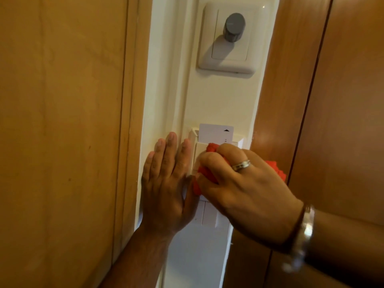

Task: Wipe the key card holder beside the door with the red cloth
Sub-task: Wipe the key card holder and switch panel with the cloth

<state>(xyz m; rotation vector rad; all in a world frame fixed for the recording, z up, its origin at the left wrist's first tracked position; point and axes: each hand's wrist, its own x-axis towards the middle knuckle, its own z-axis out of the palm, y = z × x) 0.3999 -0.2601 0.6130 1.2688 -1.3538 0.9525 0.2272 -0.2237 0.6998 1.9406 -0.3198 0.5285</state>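
Observation:
The cream key card holder point(197, 143) is mounted on the narrow white wall strip, with a white key card point(216, 133) standing in its slot. My right hand point(245, 186) is shut on the bunched red cloth point(208, 175) and presses it against the holder's front, hiding most of that face. More of the cloth pokes out behind the knuckles at the right. My left hand point(166, 183) lies flat on the wall with fingers spread, touching the holder's left edge and holding nothing.
A cream wall plate with a grey round knob point(234, 27) sits higher on the strip. A white switch plate point(205, 215) lies just below the holder, partly under my hands. A wooden door frame point(124, 121) borders the left, and wooden panels point(332, 100) the right.

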